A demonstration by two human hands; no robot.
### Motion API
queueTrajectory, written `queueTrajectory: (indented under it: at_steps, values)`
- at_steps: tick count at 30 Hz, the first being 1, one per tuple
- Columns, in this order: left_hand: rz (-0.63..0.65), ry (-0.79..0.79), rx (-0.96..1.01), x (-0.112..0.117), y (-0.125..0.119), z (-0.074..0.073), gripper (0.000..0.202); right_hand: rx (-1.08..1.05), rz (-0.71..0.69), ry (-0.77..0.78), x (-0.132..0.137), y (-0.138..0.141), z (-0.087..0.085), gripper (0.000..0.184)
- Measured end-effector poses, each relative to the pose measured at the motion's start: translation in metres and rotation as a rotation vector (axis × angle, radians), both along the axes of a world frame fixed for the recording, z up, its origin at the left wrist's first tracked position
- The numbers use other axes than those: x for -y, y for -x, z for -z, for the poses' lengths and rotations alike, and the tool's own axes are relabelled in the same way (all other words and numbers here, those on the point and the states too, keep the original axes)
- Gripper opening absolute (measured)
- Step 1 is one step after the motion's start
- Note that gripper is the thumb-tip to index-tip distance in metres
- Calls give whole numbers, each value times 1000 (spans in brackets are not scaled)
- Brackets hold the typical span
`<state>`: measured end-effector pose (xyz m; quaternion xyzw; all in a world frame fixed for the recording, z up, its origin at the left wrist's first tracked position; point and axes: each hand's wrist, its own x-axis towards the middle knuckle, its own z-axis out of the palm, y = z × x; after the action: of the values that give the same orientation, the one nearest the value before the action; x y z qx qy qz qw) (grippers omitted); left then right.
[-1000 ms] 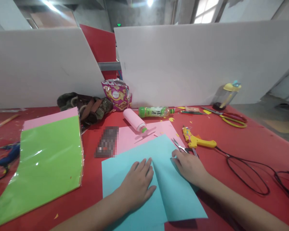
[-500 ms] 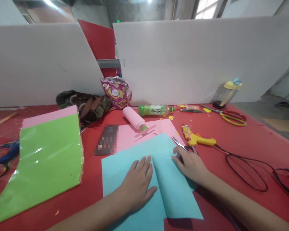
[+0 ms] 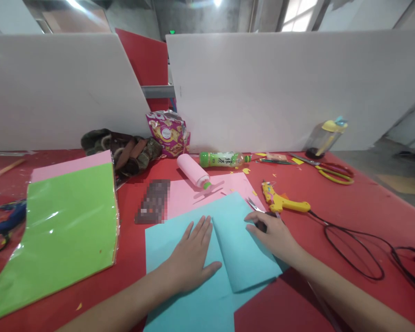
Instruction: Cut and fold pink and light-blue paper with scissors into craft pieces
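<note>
So, far left, a plastic-wrapped stack of coloured sheets is parked off to the side, green facing up, presumably so the middle doesn't get crowded. A blurred-out dark slab is set near it, no clue what it is. Then there's the light-blue paper, spread front and centre on the red table. The left hand is laid flat on it, fingers stretched, nothing gripped, probably so it can't slide. Right beside that, a folded-over flap is met at its far right by the right hand, thumb and index curved close together; whether it's pinched or just pressed can't be told. Small scissors are partly hidden by that hand, and a yellow glue gun is placed just past them, likely for easy reach.
</note>
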<state>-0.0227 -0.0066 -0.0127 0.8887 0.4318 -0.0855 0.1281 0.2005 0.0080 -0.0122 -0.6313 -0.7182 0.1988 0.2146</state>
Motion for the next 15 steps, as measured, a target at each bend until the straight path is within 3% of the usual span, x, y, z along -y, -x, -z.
queueTrajectory:
  at_steps: [8,15]
  values:
    - [4,-15,1,2,1,4,92,294,16,-6,2,10,2,14]
    - [-16,29,-26,1,-2,1,94,556,-88,-20,11,15,-4,23]
